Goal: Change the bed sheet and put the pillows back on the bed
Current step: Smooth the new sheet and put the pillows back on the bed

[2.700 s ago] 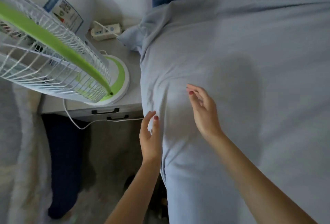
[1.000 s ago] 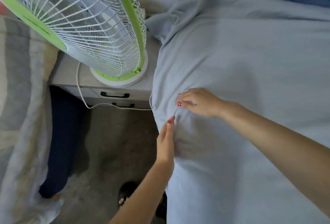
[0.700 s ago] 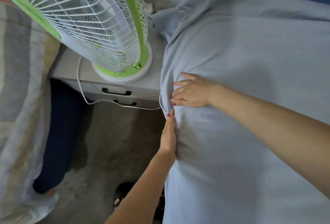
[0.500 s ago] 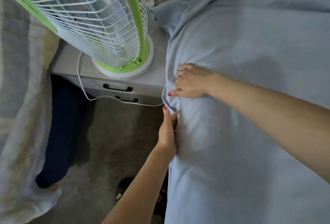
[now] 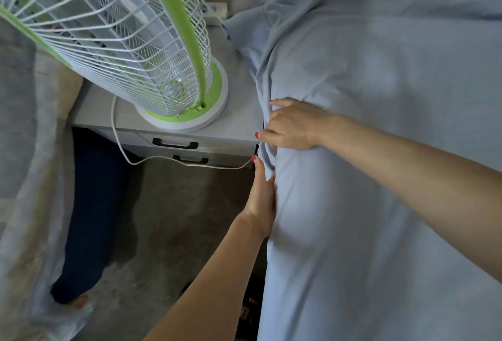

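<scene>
Both hands are laid on the pale blue bed sheet (image 5: 380, 123) at the edge of the bed. The left hand (image 5: 262, 194) is held flat with straight fingers pressed against the hanging side of the sheet, nothing being gripped. Just above it, the right hand (image 5: 292, 126) is set on the top surface, its fingers curled into a fold of the sheet at the edge. Beyond the fingertips, a nightstand (image 5: 239, 126) carrying a fan (image 5: 141, 50) is seen.
</scene>
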